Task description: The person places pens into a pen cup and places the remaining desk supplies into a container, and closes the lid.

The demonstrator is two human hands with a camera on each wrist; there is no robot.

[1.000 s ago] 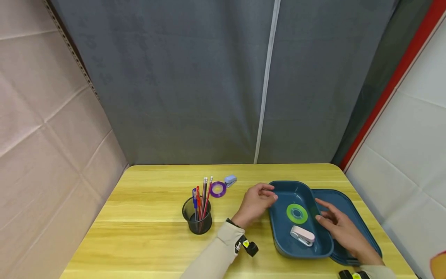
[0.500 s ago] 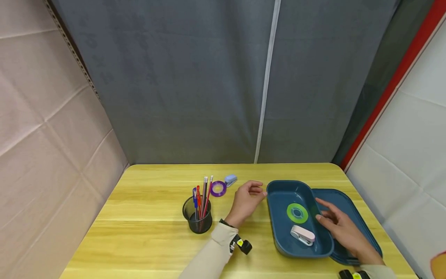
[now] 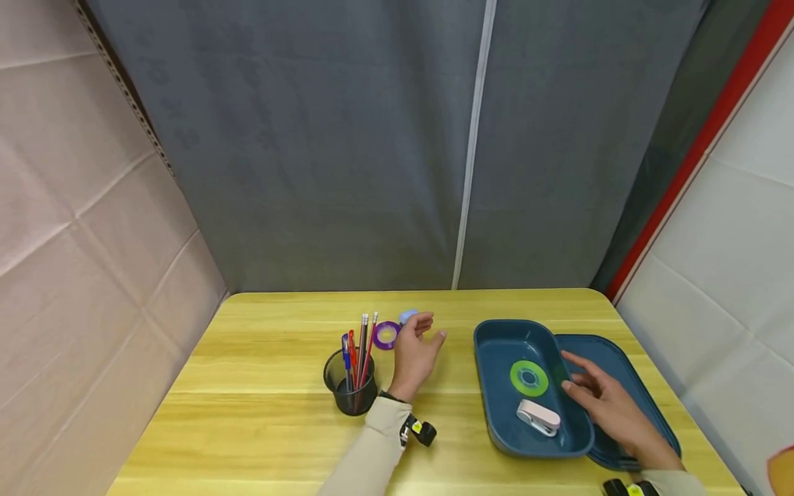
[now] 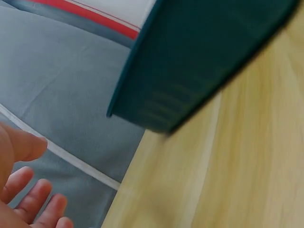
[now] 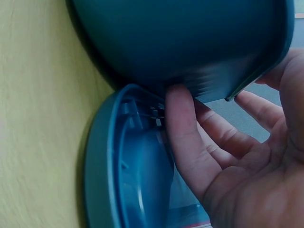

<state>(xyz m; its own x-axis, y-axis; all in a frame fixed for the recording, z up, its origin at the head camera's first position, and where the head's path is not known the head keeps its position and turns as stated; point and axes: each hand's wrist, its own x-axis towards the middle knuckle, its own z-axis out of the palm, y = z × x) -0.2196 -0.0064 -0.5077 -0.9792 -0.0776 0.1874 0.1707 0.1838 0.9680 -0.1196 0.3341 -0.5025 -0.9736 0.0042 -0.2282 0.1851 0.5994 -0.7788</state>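
My left hand (image 3: 414, 357) is raised over the table with fingers apart and nothing in them. It is close to a purple tape roll (image 3: 386, 335) and partly covers a light-blue stapler (image 3: 408, 316) behind it. On the right, my right hand (image 3: 611, 408) touches the side of a dark blue box (image 3: 496, 413), its thumb (image 5: 183, 128) against the outer wall below the rim. Inside the box lie a green tape roll (image 3: 529, 379) and a pale pink stapler (image 3: 538, 417). The box also appears in the left wrist view, away from the left fingers.
A black mesh pen cup (image 3: 353, 401) with several pens and pencils stands left of the left hand. A dark blue lid-like tray (image 3: 620, 365) lies right of the box, partly under the right hand. Grey cloth (image 3: 347, 172) hangs behind the wooden table (image 3: 260, 386).
My left hand has moved left, away from the box's left rim, to the purple tape roll and light-blue stapler, and its thumb has spread. The right hand stays at the box.
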